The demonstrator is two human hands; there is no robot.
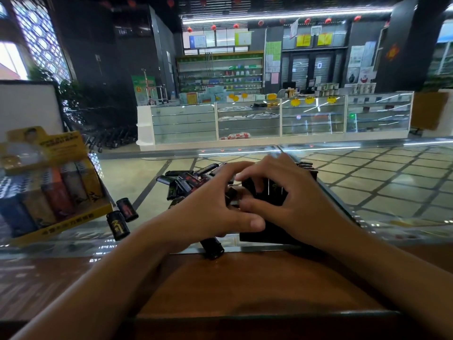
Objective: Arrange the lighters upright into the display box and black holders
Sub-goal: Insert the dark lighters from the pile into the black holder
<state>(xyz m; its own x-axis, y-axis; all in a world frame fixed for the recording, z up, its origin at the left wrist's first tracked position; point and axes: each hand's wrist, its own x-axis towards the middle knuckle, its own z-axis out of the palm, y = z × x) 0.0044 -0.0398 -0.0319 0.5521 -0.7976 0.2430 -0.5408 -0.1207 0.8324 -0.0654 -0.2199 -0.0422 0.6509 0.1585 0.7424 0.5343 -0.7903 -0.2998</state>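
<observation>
A: ok so what's held in each grip here?

B: Left hand (215, 204): a small black lighter (231, 196) seems pinched at the fingertips, fingers curled, partly hidden though. Right hand (289, 192): fingers are bent over the top of the black holder (264, 231), with a few lighters seen standing upright under them. Whether anything is actually gripped there can't be told.

A: and what's crowded around it?

B: A loose pile of lighters (186, 180) is heaped just behind the left hand, touching it more or less. Another lighter (212, 247) is lying under the left wrist, right at the glass edge. Two more lighters (122, 217) are lying tilted off to the left, apart from the pile. The yellow display box (61, 224) is parked further left, already filled with upright colored lighters.

A: room to move?

B: Open glass desk (380, 180) is seen to the right of the holder. A wood ledge (245, 285) is run along the near edge, under both forearms.
</observation>
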